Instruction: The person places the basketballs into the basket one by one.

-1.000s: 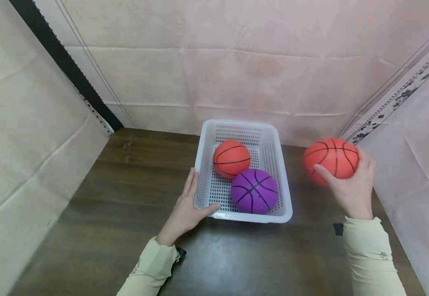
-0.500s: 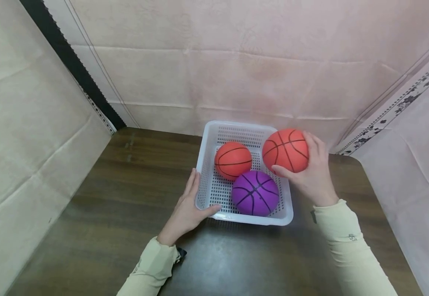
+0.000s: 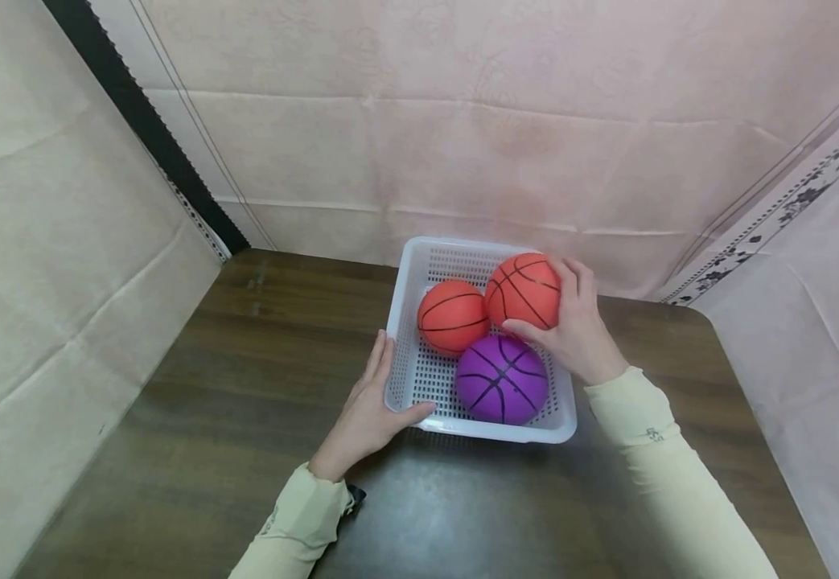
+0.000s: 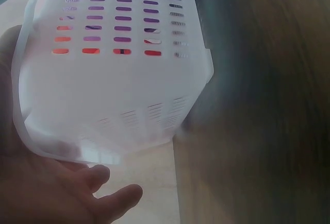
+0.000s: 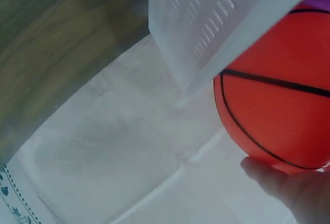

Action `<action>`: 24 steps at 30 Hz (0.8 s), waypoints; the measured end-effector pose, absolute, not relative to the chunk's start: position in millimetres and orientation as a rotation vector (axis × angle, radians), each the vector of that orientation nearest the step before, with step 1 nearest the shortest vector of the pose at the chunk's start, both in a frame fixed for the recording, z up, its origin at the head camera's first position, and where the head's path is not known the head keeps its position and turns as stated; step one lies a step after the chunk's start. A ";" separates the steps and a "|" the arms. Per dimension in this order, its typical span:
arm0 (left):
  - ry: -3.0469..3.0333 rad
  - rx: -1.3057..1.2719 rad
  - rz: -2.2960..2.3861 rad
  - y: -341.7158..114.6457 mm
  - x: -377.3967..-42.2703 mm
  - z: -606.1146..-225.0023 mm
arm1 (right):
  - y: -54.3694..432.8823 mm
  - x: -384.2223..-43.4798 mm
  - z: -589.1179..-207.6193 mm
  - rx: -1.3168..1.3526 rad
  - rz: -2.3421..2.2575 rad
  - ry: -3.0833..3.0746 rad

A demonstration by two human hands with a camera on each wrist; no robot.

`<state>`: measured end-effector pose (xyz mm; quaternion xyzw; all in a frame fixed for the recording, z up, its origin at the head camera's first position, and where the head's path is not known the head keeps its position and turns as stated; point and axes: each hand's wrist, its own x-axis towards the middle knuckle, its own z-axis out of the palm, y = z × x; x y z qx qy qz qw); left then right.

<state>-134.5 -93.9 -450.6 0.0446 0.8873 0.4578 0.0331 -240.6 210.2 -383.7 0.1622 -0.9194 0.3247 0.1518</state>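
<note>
A white perforated plastic basket (image 3: 408, 322) stands on the table with a smaller orange-red toy basketball (image 3: 452, 317) and a purple toy basketball (image 3: 502, 380) inside. My right hand (image 3: 578, 330) grips a second, larger orange-red toy basketball (image 3: 524, 288) over the basket's back right part, thumb in front and fingers behind. In the right wrist view this ball (image 5: 278, 90) shows above the rim. My left hand (image 3: 364, 414) rests at the basket's front left corner, fingers straight along the left side and thumb over the front rim. The left wrist view shows its fingertips extending beyond the basket wall (image 4: 103, 90).
The dark wooden table (image 3: 245, 386) extends to both sides and in front of the basket. A pale cloth screen (image 3: 462, 161) rises close behind it. More cloth screens stand at the left (image 3: 64, 281) and right (image 3: 810, 338).
My right hand has carried the larger orange-red basketball leftward from beside the basket to over its back right part. The left hand has stayed at the corner.
</note>
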 end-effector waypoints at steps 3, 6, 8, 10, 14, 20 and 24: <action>2.722 0.135 1.402 -92.6 -133.9 -451.4 | 210.5 -243.0 -387.4 0.492 0.930 -2.672; 2.722 0.134 1.395 -91.3 -133.8 -452.4 | 212.2 -244.1 -390.6 0.476 0.871 -2.654; 2.729 0.134 1.390 -90.9 -133.9 -453.1 | 212.3 -245.0 -390.7 0.474 0.823 -2.588; 2.736 0.136 1.394 -90.9 -134.2 -452.9 | 211.3 -246.8 -389.2 0.493 0.797 -2.515; 2.742 0.142 1.398 -91.3 -134.9 -452.0 | 210.0 -251.2 -384.7 0.537 0.801 -2.492; 2.734 0.151 1.394 -93.0 -135.5 -451.0 | 216.4 -254.4 -385.9 0.491 0.788 -2.663; 2.751 0.155 1.383 -95.8 -136.4 -450.7 | 216.5 -259.0 -385.6 0.517 0.757 -2.715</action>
